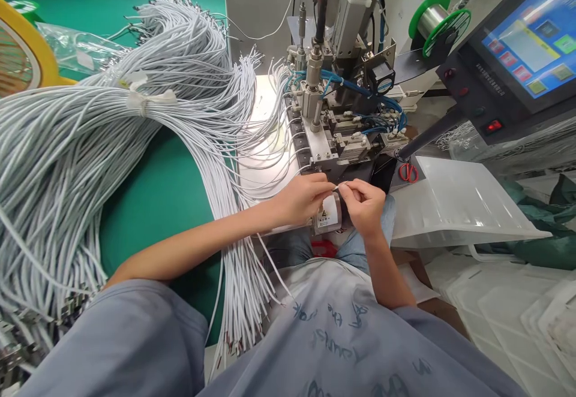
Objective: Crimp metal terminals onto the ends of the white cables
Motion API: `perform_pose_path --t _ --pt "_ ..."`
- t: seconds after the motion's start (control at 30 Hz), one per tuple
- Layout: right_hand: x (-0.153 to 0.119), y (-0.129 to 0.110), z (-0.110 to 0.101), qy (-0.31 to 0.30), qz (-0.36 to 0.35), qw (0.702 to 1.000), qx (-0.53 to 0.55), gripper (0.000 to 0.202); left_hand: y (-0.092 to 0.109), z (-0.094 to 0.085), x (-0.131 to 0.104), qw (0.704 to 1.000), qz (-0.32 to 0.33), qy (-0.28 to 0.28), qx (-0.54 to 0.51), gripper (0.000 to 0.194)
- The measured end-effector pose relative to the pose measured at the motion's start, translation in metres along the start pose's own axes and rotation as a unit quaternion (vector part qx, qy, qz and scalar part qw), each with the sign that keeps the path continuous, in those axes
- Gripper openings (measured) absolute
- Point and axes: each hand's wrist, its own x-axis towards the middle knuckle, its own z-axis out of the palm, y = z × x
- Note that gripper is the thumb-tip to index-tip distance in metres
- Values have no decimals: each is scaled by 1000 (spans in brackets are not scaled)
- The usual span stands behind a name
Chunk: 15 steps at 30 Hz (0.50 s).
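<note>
My left hand (308, 198) pinches a thin white cable near its end, in front of the machine (333, 121). Close against it, my right hand (363, 202) has thumb and forefinger pressed together at the tip of the same cable. The small bit between the fingertips is too fine to make out fully. To the left lies a large bundle of white cables (189, 145), tied with a pale strip. Several single cables run from it over a white board (270, 172) to the machine's front left edge.
A control screen (531, 43) on a dark arm stands at the right, near a green-rimmed wire spool (434, 19). Red-handled scissors (408, 173) lie beside a translucent plastic tray (463, 199). A green mat (148, 205) lies under the cables; a yellow racket-like frame (47, 55) is at far left.
</note>
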Motion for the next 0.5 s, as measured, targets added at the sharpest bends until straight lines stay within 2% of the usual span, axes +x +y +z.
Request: perform_pose_path --t 0.07,0.13,0.27,0.37,0.5 --pt "5 0 -5 -54 -6 998 -17 22 -3 -1 0 997 19 -26 74 25" --pt "7 1 -4 -62 -5 998 -9 22 -4 0 0 995 11 -25 98 24" --pt "1 5 12 29 17 998 55 20 -2 6 1 998 -67 7 -16 18" --pt "-3 12 20 63 55 993 85 19 -1 8 2 993 -95 -14 -63 19" --pt "6 35 16 -4 98 993 72 17 -8 6 4 991 -94 -90 35 25"
